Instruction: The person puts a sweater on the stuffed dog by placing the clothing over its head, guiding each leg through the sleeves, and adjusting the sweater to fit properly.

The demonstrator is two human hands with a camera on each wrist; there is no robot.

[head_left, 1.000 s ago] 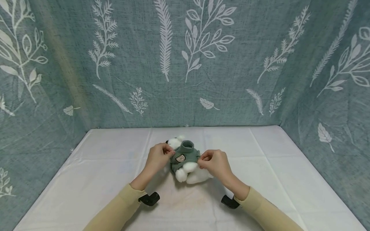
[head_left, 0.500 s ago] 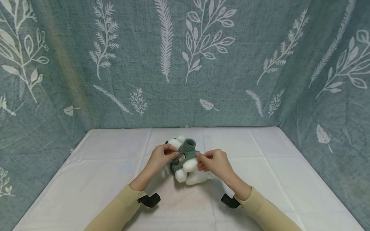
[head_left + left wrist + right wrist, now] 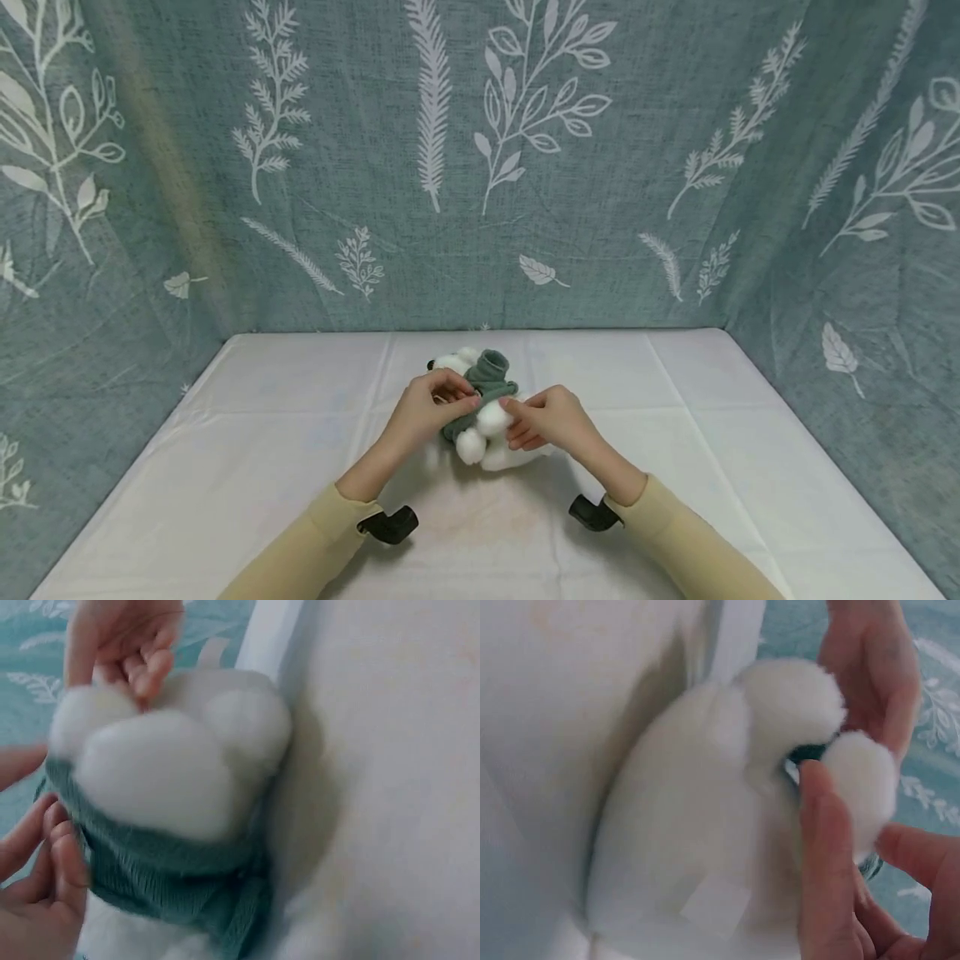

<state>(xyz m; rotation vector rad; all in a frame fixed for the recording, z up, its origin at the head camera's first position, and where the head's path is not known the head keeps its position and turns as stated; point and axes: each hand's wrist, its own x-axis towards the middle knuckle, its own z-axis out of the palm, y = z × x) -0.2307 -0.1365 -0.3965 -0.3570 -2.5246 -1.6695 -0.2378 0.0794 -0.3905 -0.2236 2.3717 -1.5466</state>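
A white plush toy (image 3: 498,457) with a dark nose lies on its side in the middle of the table, wearing a green knitted sweater (image 3: 492,377). My left hand (image 3: 429,407) pinches the sweater's hem, which is bunched up towards the collar; in the left wrist view its fingertips (image 3: 69,859) sit at the knit's edge. On the other side, my right hand (image 3: 551,418) has thumb and index finger about a small white limb (image 3: 861,787), close by the hem. The sweater's badge is mostly hidden behind the left fingers.
White cloth (image 3: 300,467) covers the table. Leaf-patterned green fabric (image 3: 390,275) hangs behind it and along both sides. A black wrist camera (image 3: 390,525) sits below the left hand, another black camera (image 3: 594,512) below the right.
The sweater's hem has been drawn up, uncovering more of the white limbs. My left hand has shifted right along it; the right fingers have come inward, from the sweater's edge to the limb.
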